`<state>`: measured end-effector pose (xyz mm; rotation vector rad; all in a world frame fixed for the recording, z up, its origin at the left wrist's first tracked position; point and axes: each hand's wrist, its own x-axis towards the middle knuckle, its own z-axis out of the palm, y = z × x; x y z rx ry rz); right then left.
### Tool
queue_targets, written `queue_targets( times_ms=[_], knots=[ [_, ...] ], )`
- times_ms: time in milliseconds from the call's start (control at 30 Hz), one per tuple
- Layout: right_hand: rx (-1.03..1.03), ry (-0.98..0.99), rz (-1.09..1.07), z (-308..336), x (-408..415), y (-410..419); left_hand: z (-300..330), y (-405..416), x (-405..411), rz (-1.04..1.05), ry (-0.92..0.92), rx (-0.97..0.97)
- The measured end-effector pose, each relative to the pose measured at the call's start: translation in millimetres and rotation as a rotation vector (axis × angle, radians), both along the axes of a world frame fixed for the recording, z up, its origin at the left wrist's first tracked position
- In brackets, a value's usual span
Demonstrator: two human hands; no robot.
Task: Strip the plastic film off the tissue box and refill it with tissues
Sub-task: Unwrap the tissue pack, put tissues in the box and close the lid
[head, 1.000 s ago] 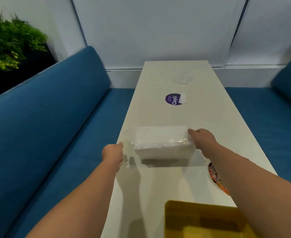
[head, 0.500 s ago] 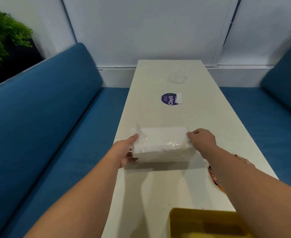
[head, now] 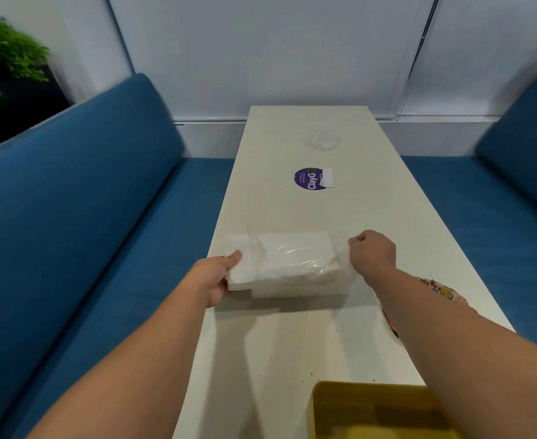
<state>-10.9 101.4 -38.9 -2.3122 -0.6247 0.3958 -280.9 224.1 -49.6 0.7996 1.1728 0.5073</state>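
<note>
The left hand [head: 218,277] holds the bare end of the white tissue stack [head: 287,267]; the right hand [head: 371,253] pinches the clear plastic film [head: 340,248]. Stripping looks midway, so next the film likely slides off rightward.

A long white table [head: 308,343] runs away between the two arms. On it lies a white stack of tissues [head: 289,266] in clear film, between the fingers [head: 234,258] of both hands. Beyond the fingers is a round purple sticker [head: 308,179], then crumpled clear plastic [head: 323,141]. Nearer than the fingers stands a yellow box [head: 371,410].
</note>
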Motion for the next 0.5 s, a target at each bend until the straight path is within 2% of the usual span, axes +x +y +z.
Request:
queue_targets(
  times_ms=[200,333,500],
  knots=[
    [0.006,0.003,0.000,-4,2,1,-1,3,-4,-0.003,-0.109,-0.045],
    [0.016,-0.003,-0.005,-8,4,2,-2,-3,5,-0.089,-0.091,-0.071],
    [0.006,-0.019,-0.008,-9,6,5,-1,2,-8,-0.001,-0.130,-0.057]
  ],
)
